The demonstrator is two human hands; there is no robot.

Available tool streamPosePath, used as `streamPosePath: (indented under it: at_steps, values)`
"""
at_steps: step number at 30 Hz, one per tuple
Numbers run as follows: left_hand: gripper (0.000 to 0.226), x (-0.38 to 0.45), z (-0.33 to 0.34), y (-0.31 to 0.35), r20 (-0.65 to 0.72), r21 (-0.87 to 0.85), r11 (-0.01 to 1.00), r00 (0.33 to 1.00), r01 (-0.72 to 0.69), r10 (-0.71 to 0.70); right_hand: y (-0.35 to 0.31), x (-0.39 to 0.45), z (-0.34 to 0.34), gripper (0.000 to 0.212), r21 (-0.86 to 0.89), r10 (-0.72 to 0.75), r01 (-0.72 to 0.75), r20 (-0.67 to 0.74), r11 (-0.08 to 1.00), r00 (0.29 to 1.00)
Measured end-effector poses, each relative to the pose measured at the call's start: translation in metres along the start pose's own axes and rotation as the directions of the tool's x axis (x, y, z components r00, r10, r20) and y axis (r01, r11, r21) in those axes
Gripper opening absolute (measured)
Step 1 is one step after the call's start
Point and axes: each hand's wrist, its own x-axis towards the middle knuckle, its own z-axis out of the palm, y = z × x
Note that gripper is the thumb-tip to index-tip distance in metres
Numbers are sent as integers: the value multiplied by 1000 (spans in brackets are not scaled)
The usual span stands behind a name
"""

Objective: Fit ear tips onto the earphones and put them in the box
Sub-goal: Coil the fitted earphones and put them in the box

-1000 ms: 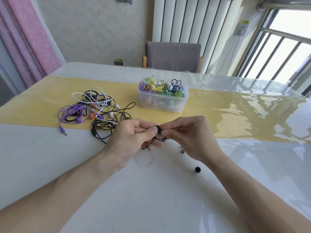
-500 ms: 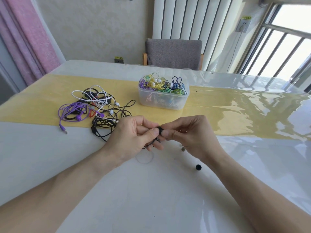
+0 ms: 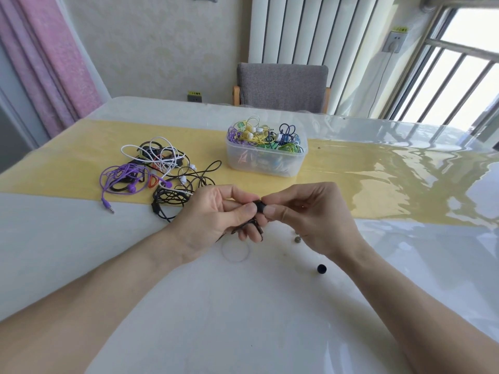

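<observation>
Between both thumbs sits a small black earbud (image 3: 259,206) with its ear tip. My left hand (image 3: 216,214) pinches the earbud from the left, and its black cable hangs below the fingers. My right hand (image 3: 310,214) pinches the black tip end from the right. A loose black ear tip (image 3: 321,268) lies on the white table near my right wrist. The clear plastic box (image 3: 266,163) stands behind the hands on the yellow runner, filled with several coloured earphones.
A tangle of black, white and purple earphones (image 3: 159,174) lies left of the box. Two tiny grey pieces (image 3: 297,239) rest on the table under my right hand. A grey chair (image 3: 282,86) stands at the far table edge.
Both hands stay together at the earbud with only small finger shifts. The view has drifted slightly.
</observation>
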Motion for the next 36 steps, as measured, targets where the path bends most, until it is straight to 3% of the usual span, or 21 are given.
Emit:
streamPosePath:
  at_steps: [4, 7, 12, 16, 20, 23, 25, 29, 32, 36]
  values:
    - [22, 3, 4, -2, -79, -50, 999, 997, 10, -14, 2, 3, 3, 18, -184, -97, 89, -36, 979, 995]
    - [31, 7, 8, -3, -124, -65, 998, 992, -8, 0, 1, 6, -2, 16, -287, -95, 71, -72, 955, 993]
    - [29, 6, 6, -5, -152, -16, 999, 987, -46, 43, -1, 5, -4, 14, -293, -63, 48, -43, 955, 997]
    - [24, 4, 8, -6, -134, 163, 980, 981, -115, 137, -1, 4, -2, 8, -287, -96, 81, -39, 954, 995]
    - [22, 1, 9, -4, -153, 277, 948, 967, -158, 205, -3, 4, -1, 7, -192, -40, 29, -51, 981, 998]
    - [23, 1, 9, -1, -196, 404, 894, 936, -195, 292, -3, 5, -1, 3, -20, 56, -58, -63, 998, 996]
    - [24, 1, 10, 0, -205, 405, 885, 920, -232, 335, -2, 5, -1, 10, 71, 98, -93, -55, 993, 994]
    - [22, 0, 11, -3, -209, 407, 868, 896, -285, 392, -3, 4, 2, 3, 149, 161, -156, -25, 977, 987]
    - [32, 0, 11, -5, -194, 551, 775, 855, -311, 481, -7, 2, 6, 5, 326, 297, -290, 30, 900, 954]
    - [18, 0, 8, -5, 7, 754, 465, 714, -463, 700, -14, 1, 8, 14, 462, 426, -446, 153, 767, 892]
